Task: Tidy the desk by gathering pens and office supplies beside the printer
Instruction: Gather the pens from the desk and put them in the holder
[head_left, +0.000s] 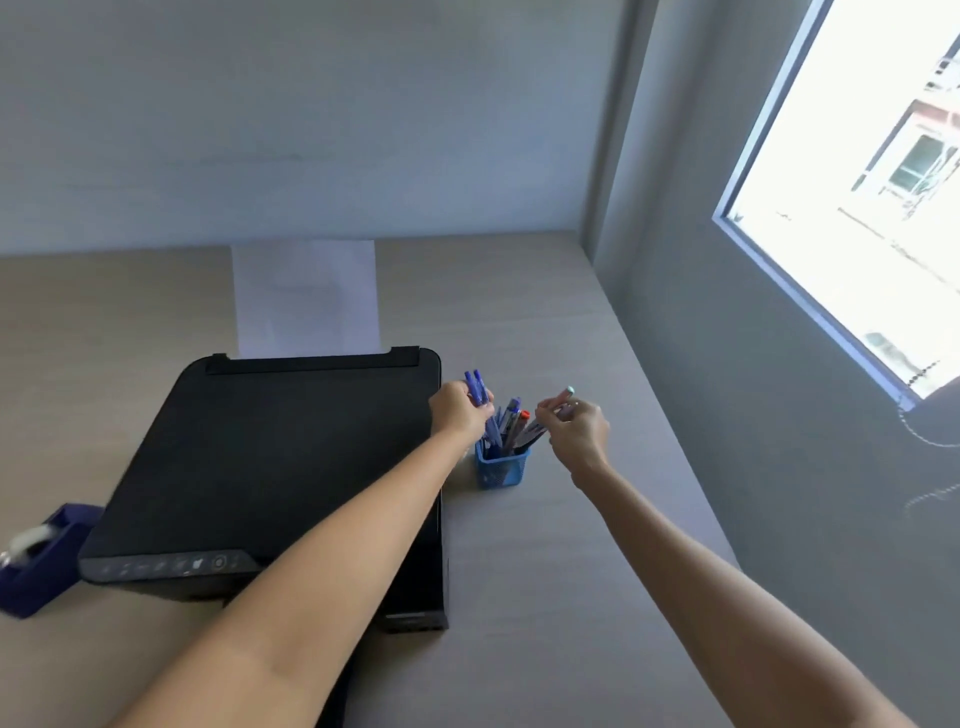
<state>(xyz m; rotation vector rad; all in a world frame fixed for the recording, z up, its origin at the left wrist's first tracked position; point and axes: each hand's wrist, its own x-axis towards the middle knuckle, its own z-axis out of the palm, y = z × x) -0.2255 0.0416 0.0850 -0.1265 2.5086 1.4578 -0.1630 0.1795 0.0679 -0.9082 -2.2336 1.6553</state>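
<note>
A blue mesh pen holder (501, 470) stands on the desk just right of the black printer (270, 467). Several pens (514, 423) stick out of it. My left hand (460, 410) is shut on a bunch of blue pens (479, 387), whose lower ends reach down into the holder. My right hand (576, 428) grips a pen with a pale mint cap (563, 397), its tip slanting down toward the holder's rim.
A blue tape dispenser (39, 556) sits at the printer's left. White paper (306, 299) rises from the printer's rear feed. A grey wall with a window (857, 208) bounds the desk (545, 571) on the right.
</note>
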